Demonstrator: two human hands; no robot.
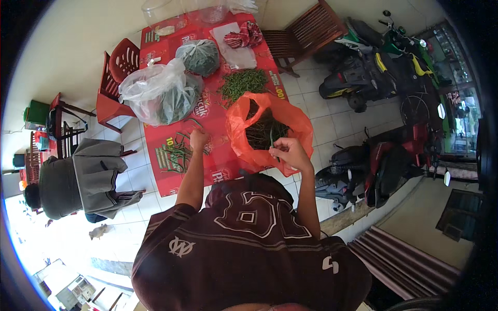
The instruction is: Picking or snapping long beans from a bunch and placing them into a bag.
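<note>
My right hand (288,152) pinches a slender green pod (272,137), perhaps a chili or a bean, over the near side of an orange plastic bag (243,145). Thin brown-green stalks (260,130) lie inside the open bag. Over the table's left part, my left hand (197,138) is closed, with another green pod (193,123) at its fingertips. Loose long green pods (177,153) are scattered on the red printed tablecloth (218,149) beside my left forearm. Beyond the orange bag is a heap of small green pods or stems (244,83).
Two clear plastic bags of greens, one large (161,95) and one small (198,58), stand farther back. A red patterned cloth (244,35) and clear containers (161,13) are behind. Chairs (116,85) flank the table; motorcycles (362,77) stand right. A person (58,186) sits left, near a cat (98,231).
</note>
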